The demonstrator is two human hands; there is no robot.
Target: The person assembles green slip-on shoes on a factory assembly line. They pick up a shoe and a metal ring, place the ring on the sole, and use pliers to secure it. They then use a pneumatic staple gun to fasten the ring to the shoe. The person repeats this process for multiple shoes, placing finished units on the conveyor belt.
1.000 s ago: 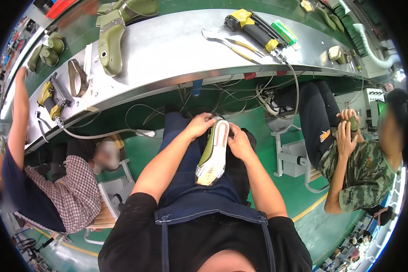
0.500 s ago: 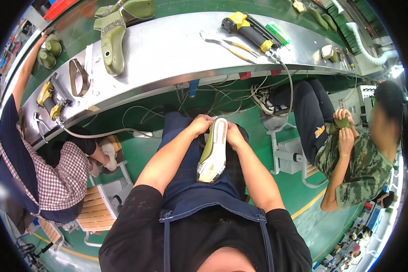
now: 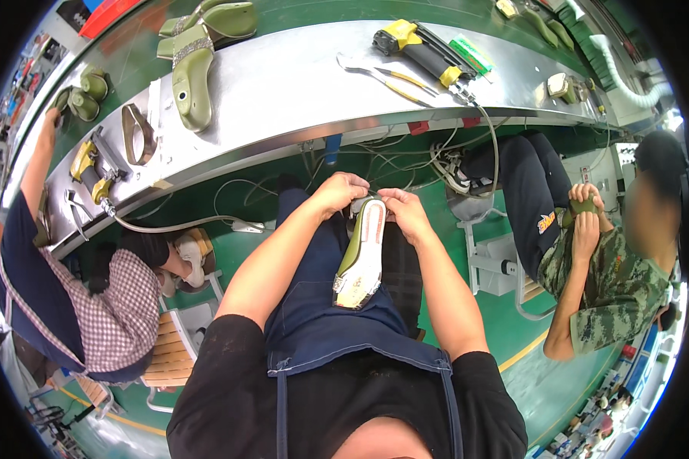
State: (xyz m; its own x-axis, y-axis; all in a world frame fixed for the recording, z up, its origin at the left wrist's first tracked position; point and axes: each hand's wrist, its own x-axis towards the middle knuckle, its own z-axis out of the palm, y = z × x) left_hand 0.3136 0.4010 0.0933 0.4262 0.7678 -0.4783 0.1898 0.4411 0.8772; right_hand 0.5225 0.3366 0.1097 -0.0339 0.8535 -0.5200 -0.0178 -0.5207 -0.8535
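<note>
A green shoe last (image 3: 351,256) lies sole up on my lap, with a white insole (image 3: 371,249) on its underside and the toe end toward me. Glittery upper material (image 3: 340,284) shows along the edge near its toe. At the far, heel end, my left hand (image 3: 341,194) and my right hand (image 3: 406,213) face each other with fingertips pinched. Between them runs a thin dark strip (image 3: 372,194), which both hands seem to grip. The fingertips partly hide it.
Across the metal bench (image 3: 283,84) ahead lie pincers (image 3: 386,79), a staple gun (image 3: 421,53), a green box (image 3: 471,55), and another green last (image 3: 194,80). Air hoses (image 3: 494,145) hang below. Co-workers sit on both sides; the right one (image 3: 608,260) holds a green piece.
Both my hands have risen slightly past the heel end and drawn in around it, bringing the dark strip into view. The last stays on my lap. The left co-worker's hand now touches a last.
</note>
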